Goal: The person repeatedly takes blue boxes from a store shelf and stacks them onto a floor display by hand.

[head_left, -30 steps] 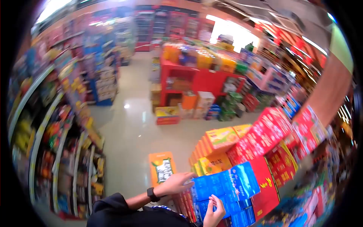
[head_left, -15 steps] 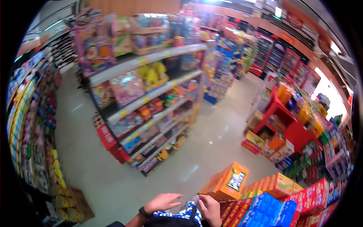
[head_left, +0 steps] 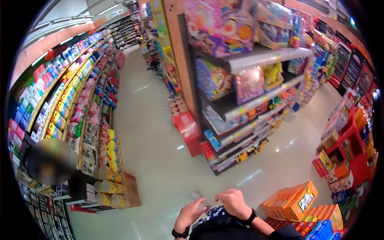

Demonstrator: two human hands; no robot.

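Note:
Near the bottom centre, my left hand [head_left: 189, 215] is raised with its fingers apart and nothing visible in it; a black band circles its wrist. Just to its right is my right hand [head_left: 234, 203], fingers loosely bent, holding nothing that I can see, and also with a dark wristband. The hands do not touch. Blue-and-white patterned cloth [head_left: 215, 212] shows between and below them. Orange cartons [head_left: 286, 200] stand to the right of my right hand, with blue packs [head_left: 323, 231] in front of them.
A toy shelf [head_left: 260, 108] rises ahead, with a red box [head_left: 187, 130] at its end. Along the left runs a long shelf of packaged goods [head_left: 76, 96], with yellow canisters [head_left: 110, 188] at its near end. A red display stand [head_left: 356, 148] is at right. Tiled floor [head_left: 152, 160] runs between.
The view has swung left, bringing in the left aisle and shifting the cartons right. My left hand has left the blue packs, and both hands are now together in front of my body.

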